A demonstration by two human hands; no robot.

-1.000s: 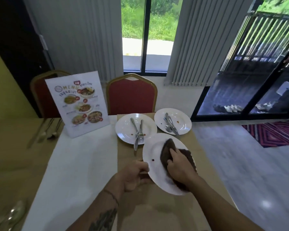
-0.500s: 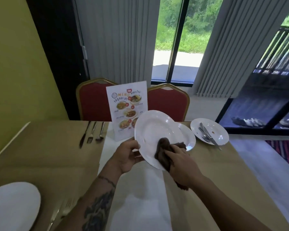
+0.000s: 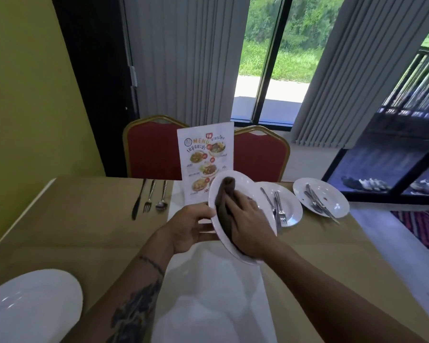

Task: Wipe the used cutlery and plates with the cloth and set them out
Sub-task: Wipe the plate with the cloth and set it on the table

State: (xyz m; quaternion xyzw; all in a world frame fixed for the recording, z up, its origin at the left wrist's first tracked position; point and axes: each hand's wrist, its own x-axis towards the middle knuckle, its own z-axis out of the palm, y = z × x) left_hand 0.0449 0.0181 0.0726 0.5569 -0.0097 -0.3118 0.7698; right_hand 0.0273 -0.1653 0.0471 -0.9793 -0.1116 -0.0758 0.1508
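My left hand (image 3: 192, 227) grips the left rim of a white plate (image 3: 243, 184), held tilted above the table. My right hand (image 3: 249, 225) presses a dark brown cloth (image 3: 224, 199) against the plate's face. Behind it on the table lie two more white plates: one (image 3: 291, 207) with a knife and fork on it, and one farther right (image 3: 332, 196) with several pieces of cutlery. A knife, fork and spoon (image 3: 149, 198) lie side by side at the far left place. Another white plate (image 3: 27, 308) sits at the near left.
A standing menu card (image 3: 206, 154) is at the table's far middle, on a white runner (image 3: 208, 300). Two red chairs (image 3: 151, 149) stand behind the tan table (image 3: 72, 226). To the right the table edge drops to a tiled floor with a patterned rug (image 3: 424, 226).
The view has swung left and the plate has lifted off the table. The cloth has slid from the plate's lower part up across its face.
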